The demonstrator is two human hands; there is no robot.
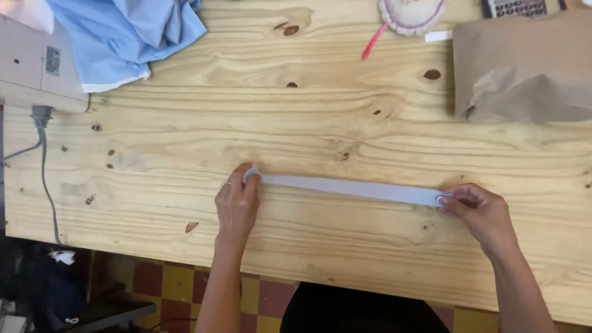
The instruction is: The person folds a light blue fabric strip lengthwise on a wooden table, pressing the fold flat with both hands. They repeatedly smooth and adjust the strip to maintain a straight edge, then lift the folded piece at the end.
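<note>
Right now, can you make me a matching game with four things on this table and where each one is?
Things:
1. grey strip
2. light blue cloth
3. brown paper bag
4. grey cable

Places:
A. far right of the wooden table
B. hanging over the table's left edge
C. stretched flat between the left hand and the right hand
D. bunched up at the far left

Pairs: 1-C, 2-D, 3-A, 4-B
</note>
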